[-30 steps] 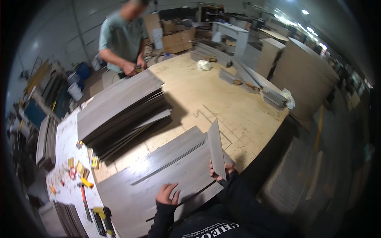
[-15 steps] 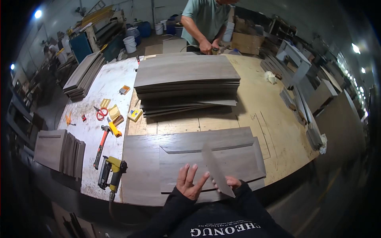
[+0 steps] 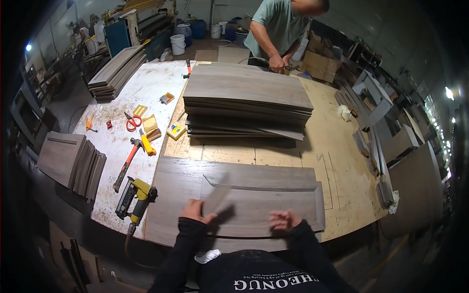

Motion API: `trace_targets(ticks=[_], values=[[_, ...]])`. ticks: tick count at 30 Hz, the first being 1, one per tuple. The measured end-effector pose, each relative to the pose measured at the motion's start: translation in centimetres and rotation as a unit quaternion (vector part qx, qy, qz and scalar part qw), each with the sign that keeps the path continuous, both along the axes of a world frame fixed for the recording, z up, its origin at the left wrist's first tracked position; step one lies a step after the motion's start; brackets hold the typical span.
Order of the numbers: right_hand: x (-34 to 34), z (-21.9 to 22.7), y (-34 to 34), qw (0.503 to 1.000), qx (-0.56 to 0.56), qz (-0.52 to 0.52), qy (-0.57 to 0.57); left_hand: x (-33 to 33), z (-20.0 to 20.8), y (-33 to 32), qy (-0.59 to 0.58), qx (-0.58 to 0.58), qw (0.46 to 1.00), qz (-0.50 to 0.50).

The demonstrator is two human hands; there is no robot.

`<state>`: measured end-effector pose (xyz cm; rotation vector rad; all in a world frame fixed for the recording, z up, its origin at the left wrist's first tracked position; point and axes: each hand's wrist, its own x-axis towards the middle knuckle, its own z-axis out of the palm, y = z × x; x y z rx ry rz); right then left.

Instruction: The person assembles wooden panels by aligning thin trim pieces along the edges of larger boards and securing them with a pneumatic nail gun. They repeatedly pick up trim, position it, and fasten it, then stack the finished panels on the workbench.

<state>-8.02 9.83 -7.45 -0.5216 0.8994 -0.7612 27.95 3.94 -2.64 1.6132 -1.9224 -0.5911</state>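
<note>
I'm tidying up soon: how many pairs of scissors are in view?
1: red-handled scissors, on the white tabletop, left of the large panel stack. Others could be hidden.

I've got red scissors (image 3: 133, 122) near a hammer (image 3: 128, 163), orange pliers (image 3: 90, 123) off left, a white bucket (image 3: 178, 45) further back.

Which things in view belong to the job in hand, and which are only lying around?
In the job, apparently:
wooden strip, in the left hand
grey panel underneath

Only lying around, apparently:
hammer
red-handled scissors
yellow box
crumpled white wad
</note>
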Motion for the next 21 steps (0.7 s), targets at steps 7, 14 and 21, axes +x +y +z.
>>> trace_targets(ticks=[7,14,21], values=[[-14.0,-5.2,1.8,0.439,-0.232,-0.266,0.826,0.3,-4.5,-0.3,-0.048,0.111,0.97,0.212],[-17.0,-7.5,2.3,0.704,-0.09,-0.268,0.651,-2.3,-8.0,0.0,-0.037,0.073,0.963,0.256],[-16.8,-6.2,1.9,0.72,-0.091,-0.252,0.64,-2.0,-9.1,0.7,-0.024,0.058,0.961,0.27]])
